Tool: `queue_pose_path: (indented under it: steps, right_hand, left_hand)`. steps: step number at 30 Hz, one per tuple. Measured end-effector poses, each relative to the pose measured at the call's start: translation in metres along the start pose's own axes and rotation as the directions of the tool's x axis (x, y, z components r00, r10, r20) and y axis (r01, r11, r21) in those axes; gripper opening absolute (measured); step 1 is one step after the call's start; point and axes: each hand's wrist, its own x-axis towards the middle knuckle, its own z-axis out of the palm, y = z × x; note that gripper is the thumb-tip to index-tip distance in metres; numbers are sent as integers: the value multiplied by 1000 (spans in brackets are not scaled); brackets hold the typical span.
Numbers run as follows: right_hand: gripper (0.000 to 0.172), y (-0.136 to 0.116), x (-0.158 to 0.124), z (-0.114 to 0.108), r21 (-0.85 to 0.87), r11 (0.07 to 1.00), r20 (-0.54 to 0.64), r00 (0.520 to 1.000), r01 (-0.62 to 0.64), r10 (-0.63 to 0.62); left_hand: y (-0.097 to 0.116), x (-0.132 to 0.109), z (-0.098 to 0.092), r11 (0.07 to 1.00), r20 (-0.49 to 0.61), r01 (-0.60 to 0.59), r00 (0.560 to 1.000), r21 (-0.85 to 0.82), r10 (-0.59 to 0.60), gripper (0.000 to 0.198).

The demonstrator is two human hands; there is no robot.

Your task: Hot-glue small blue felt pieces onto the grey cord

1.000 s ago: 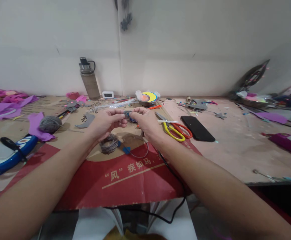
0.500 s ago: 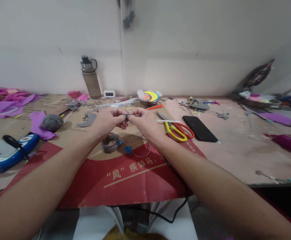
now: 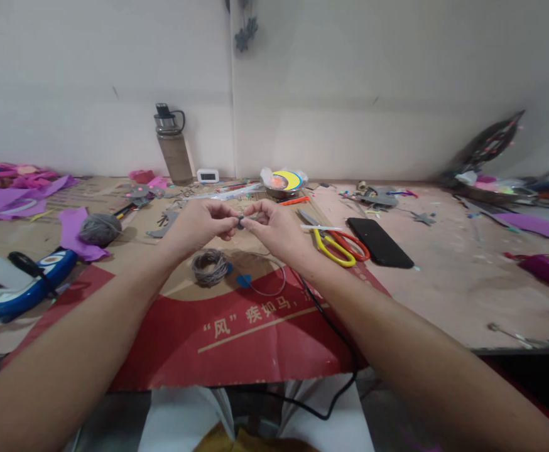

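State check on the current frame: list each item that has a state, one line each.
left hand: fingertips pinched on the small dark piece
right hand: fingertips pinched on the same piece
small dark piece: held up between both hands
grey cord coil: wound, lying on the cardboard sheet
scissors: lying flat, unheld
phone: lying flat, screen dark
water bottle: upright, lid on
grey yarn ball: wound, unheld

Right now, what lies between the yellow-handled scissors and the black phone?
Orange-handled scissors, beside the yellow-handled scissors and short of the black phone, in the head view.
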Motion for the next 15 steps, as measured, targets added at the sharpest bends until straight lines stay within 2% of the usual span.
queue_pose_path:
  steps: [4, 7, 11, 15]
  right_hand:
    - [18, 4, 0, 0, -19, 999, -41, 999, 33, -34]
    - [15, 7, 0, 5, 24, 999, -33, 999, 44, -43]
    - [17, 8, -1, 9, 37, 998, -50, 998, 43, -41]
    - [16, 8, 0, 7, -8, 999, -79, 996, 43, -43]
  left_hand:
    - [-4, 2, 3, 997, -122, -8, 993, -76, -1, 7]
    - [-4, 3, 4, 996, -168, -21, 986, -82, 7, 7]
    - [-5, 4, 6, 996, -172, -29, 985, -82, 14, 6]
    - [-6, 4, 7, 997, -112, -20, 994, -76, 11, 6]
